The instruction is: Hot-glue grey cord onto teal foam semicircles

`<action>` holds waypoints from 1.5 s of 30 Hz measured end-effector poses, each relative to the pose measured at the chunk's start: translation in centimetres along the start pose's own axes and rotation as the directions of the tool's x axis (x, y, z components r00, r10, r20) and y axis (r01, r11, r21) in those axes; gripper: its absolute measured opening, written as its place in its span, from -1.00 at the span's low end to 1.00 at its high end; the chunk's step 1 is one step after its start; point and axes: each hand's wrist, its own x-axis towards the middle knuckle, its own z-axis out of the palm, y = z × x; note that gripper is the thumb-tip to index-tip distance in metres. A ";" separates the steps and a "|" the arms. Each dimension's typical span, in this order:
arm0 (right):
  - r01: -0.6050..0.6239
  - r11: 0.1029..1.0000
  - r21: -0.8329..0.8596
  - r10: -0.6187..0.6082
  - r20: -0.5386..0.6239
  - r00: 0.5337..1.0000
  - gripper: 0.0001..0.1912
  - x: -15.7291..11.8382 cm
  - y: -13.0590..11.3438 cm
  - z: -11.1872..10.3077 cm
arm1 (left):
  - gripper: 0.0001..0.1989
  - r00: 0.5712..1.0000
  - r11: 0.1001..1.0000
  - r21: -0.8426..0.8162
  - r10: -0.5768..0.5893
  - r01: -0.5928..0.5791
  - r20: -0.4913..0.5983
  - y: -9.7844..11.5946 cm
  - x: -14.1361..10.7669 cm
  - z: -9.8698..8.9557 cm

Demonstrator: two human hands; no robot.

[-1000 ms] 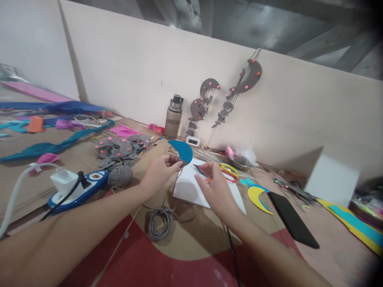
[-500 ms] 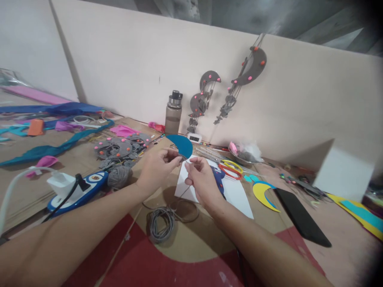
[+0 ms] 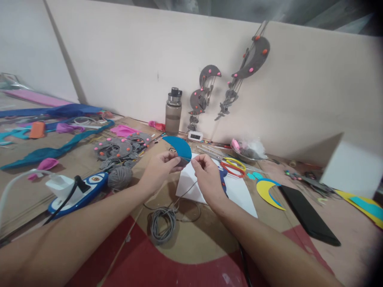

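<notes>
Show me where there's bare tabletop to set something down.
Bare patches: the red-and-tan surface near the gray cord coil, and the stretch beyond the black phone. Crowded: gray felt pieces, scissors, white sheet.

matt blue foam crescent (image 3: pixel 178 146), grey yarn ball (image 3: pixel 120 177)

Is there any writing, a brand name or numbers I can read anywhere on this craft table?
None can be read.
Small white clock by the wall: dark display, digits too blurred to read.
Blue and white power strip: round red and yellow mark, too small to read.
Grey water bottle: no label visible.
Black phone: dark, nothing on it.
Blue crescent between the left hand and right hand: plain.
</notes>
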 end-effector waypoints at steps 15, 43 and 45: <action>-0.030 1.000 0.002 0.030 0.002 1.000 -0.85 0.1 0.9 0.2 | -0.81 0.998 0.983 -0.173 -0.067 0.063 -0.018 0.0 -0.3 0.2; -0.297 0.777 0.555 0.217 0.206 0.954 -0.78 0.1 -0.1 0.8 | -0.96 0.977 0.939 -0.271 -0.206 0.212 0.052 0.0 0.0 -0.1; -0.318 0.749 0.581 0.227 0.226 0.947 -0.78 0.1 -0.2 0.8 | -0.96 0.978 0.939 -0.273 -0.200 0.207 0.055 -0.1 0.0 -0.2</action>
